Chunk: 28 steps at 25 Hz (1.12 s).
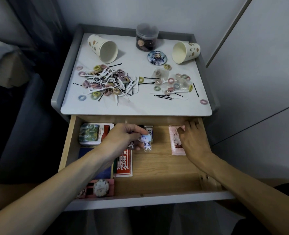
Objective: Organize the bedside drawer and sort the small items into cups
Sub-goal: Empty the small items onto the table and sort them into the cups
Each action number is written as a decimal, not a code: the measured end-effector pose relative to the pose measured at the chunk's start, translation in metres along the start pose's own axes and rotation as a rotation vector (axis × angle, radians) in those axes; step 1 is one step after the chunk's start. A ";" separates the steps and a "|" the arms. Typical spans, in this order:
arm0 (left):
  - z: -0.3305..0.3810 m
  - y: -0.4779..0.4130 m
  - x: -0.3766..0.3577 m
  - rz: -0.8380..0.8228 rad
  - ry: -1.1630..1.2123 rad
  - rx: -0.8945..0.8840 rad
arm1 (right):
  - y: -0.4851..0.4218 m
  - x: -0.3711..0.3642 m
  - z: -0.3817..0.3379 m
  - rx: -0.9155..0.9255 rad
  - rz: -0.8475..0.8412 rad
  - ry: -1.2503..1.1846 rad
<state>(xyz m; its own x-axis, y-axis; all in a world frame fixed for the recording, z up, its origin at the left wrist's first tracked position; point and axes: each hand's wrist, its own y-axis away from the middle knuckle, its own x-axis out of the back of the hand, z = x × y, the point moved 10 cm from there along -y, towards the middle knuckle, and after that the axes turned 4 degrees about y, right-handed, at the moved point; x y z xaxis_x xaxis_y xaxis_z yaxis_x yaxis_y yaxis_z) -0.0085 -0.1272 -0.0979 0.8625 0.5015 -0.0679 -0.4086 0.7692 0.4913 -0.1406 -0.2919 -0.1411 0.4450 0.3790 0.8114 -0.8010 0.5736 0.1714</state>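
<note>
— Standing against the wall was the bedside table (137, 107), white-topped; beneath it the drawer (159, 184) was pulled out.

— What lay on top?

— A big heap of hair ties, floss picks and black hairpins (106, 82) at the left; a thinner scatter (172, 83) of the same at the right; behind them two paper cups on their sides, the left cup (103, 48) and the right cup (186, 51), mouths facing forward; between them a lidded jar (147, 37); just in front of it a round badge (155, 57).

— And the hands?

— Both were in the drawer; the left hand (123, 138) pinched a small clear cartoon figure (146, 141) between thumb and fingers, beside a tin (93, 134) at the back left; the right hand (194, 138) rested on the far end of a pink packet (175, 141) at the back right, fingers bent; whether it gripped the packet I could not tell.
</note>
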 end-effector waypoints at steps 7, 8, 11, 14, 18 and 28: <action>-0.001 -0.004 0.007 0.041 0.092 -0.020 | 0.005 0.032 0.002 -0.024 0.246 -0.523; -0.002 -0.004 0.007 0.049 0.087 -0.027 | 0.006 0.041 0.001 -0.015 0.239 -0.813; -0.001 -0.005 0.007 0.080 0.067 -0.059 | 0.008 0.053 -0.028 0.006 -0.103 -1.734; 0.000 -0.005 0.006 0.103 0.047 -0.087 | 0.013 0.064 -0.053 0.007 -0.277 -2.066; -0.014 -0.012 0.018 0.219 0.064 -0.025 | 0.008 0.061 -0.059 -0.138 -0.342 -2.135; -0.036 -0.018 0.009 0.127 0.344 0.101 | 0.009 0.058 -0.077 -0.167 -0.463 -2.124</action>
<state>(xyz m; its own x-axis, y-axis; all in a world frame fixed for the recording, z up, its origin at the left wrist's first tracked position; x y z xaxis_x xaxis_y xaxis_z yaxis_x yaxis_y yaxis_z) -0.0045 -0.1223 -0.1385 0.6492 0.7070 -0.2806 -0.4591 0.6583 0.5965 -0.0915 -0.2090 -0.1356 -0.5350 -0.8448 -0.0057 -0.7123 0.4475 0.5407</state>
